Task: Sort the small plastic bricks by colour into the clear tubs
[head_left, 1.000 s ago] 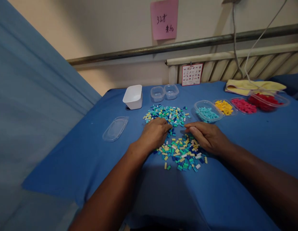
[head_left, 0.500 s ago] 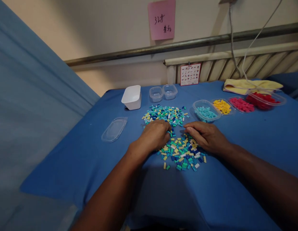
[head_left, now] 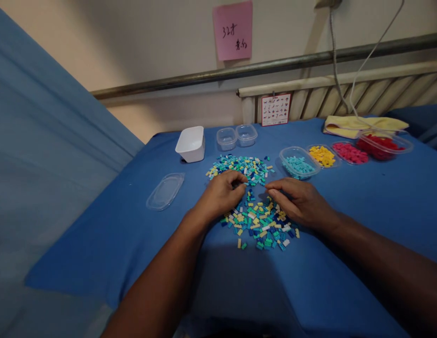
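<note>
Many small toy bricks in teal, green, blue, yellow and white lie in two neighbouring heaps on the blue cloth. The far heap [head_left: 252, 165] is dense, while the near heap [head_left: 264, 223] is spread out. My left hand [head_left: 222, 192] rests at the left edge where the heaps meet, fingers curled and thumb close to the index finger. Across from it, my right hand [head_left: 303, 201] is at the right of the near heap, thumb and index finger brought together. Anything between the fingertips of either hand is too small or hidden to make out.
A teal-brick tub [head_left: 299, 164], yellow pieces [head_left: 322, 156], pink pieces [head_left: 350, 153] and a tub of red pieces [head_left: 380, 145] stand right. A white box [head_left: 191, 144], two clear tubs [head_left: 236, 137] and a clear lid [head_left: 165, 191] are left. A yellow cloth [head_left: 362, 126] lies behind.
My left hand has turned and shifted slightly left, its thumb and index finger now showing. My right hand keeps nearly the same pose. The view has shifted a little.
</note>
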The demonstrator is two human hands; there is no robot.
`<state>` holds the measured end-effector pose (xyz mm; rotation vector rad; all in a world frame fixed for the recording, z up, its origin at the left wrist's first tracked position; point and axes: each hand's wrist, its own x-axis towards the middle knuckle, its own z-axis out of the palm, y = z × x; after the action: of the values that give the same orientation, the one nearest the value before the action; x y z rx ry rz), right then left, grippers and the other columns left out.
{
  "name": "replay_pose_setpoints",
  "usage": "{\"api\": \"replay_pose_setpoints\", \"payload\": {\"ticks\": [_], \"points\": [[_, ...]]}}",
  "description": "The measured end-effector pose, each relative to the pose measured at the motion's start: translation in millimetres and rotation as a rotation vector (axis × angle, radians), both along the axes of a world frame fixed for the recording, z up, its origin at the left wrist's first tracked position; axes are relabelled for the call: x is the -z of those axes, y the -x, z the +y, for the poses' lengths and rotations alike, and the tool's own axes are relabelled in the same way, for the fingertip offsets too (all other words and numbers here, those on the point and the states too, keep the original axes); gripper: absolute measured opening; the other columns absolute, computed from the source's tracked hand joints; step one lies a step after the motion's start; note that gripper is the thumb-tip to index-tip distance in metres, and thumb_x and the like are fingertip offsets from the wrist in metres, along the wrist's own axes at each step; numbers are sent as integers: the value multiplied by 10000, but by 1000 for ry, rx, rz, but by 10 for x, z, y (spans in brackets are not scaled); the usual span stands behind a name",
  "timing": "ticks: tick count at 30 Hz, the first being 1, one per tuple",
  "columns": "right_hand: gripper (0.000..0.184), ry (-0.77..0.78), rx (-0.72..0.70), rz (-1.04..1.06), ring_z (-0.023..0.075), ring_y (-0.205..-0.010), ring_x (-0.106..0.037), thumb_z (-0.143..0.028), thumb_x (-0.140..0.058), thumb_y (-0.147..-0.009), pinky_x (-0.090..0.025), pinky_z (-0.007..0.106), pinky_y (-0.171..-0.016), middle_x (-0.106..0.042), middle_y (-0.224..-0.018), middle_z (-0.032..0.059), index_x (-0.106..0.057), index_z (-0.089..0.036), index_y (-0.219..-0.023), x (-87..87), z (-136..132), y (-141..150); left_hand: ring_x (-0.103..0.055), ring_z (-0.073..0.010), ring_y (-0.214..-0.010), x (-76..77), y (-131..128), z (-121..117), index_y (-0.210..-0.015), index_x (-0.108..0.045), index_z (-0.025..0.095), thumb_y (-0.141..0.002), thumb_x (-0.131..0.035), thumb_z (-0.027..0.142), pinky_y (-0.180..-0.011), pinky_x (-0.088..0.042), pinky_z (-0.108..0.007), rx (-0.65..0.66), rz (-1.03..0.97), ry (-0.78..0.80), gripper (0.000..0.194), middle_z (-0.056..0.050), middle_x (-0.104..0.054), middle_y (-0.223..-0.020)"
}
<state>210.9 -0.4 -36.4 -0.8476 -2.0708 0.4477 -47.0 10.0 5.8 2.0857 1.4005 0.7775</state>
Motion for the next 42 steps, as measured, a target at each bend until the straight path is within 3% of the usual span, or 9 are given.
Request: {"api": "replay_pose_setpoints", "payload": {"ticks": [3,8,14,19,23,26,29,36,42], "points": [[246,180,-1,160,255,-1052,-806,-326,-672,-1065,-650,441,-944,-841,-1182,81,-768,-245,-1276,25,-41,77,-681,-176,-829,16,-116,-52,-1028,-776,181,-949,-679,266,-759,-529,-299,1,-233,50,151,-46,-759,-940],[302,576,-38,493,231,-861,-812,-453,-808,-965,-680,398,-794,-855,-964,58,-807,-230,-1168,12,-107,162,-729,-188,-970,1,-351,-210,-1051,-811,219,-993,-706,225,-907,-566,-326,82,-216,-139,120,-50,-789,-1018],[349,645,102,557,213,-773,-763,-521,-879,-871,-635,359,-704,-844,-919,73,-853,-213,-1034,-82,-102,145,-766,-179,-1028,70,-453,-290,-1177,-805,246,-1049,-647,149,-957,-601,-329,65,-166,-265,226,-35,-820,-1098],[376,684,98,574,222,-753,-769,-547,-890,-848,-635,363,-701,-832,-864,63,-828,-213,-1010,-96,-137,183,-763,-185,-990,93,-437,-285,-1175,-786,206,-1073,-646,170,-907,-617,-336,146,-37,-432,177,-51,-817,-1066],[276,431,229,381,238,-781,-781,-492,-805,-944,-622,372,-717,-838,-905,56,-823,-240,-1055,-185,-95,-32,-763,-196,-1032,1,-201,-168,-1193,-798,217,-1070,-676,233,-952,-613,-347,30,-63,-472,174,-60,-813,-1096],[225,39,431,115,264,-848,-795,-408,-732,-992,-622,419,-815,-854,-1006,79,-833,-234,-1093,-230,54,-345,-767,-212,-1029,-43,114,-30,-1156,-818,228,-1055,-668,262,-974,-620,-367,-148,-73,-348,184,-59,-812,-1112],[245,-191,551,-88,309,-919,-805,-369,-677,-1018,-613,456,-850,-859,-1080,119,-834,-204,-1108,-178,252,-613,-765,-228,-1012,-13,350,59,-1150,-830,222,-1028,-645,231,-970,-617,-382,-162,74,-213,222,-71,-805,-1122],[273,-271,577,-245,375,-1043,-778,-307,-609,-1063,-589,516,-895,-836,-1150,157,-804,-219,-1234,-74,385,-720,-723,-244,-1091,40,352,12,-1142,-841,241,-1050,-591,196,-956,-569,-357,-29,456,-129,270,-74,-781,-1118],[242,-264,276,-205,336,-1032,-797,-242,-606,-1070,-601,474,-947,-843,-1115,119,-813,-241,-1197,-115,122,-426,-716,-253,-1100,-1,342,3,-1128,-843,238,-1035,-557,137,-941,-559,-364,-31,572,-115,317,-78,-788,-1152]]}}
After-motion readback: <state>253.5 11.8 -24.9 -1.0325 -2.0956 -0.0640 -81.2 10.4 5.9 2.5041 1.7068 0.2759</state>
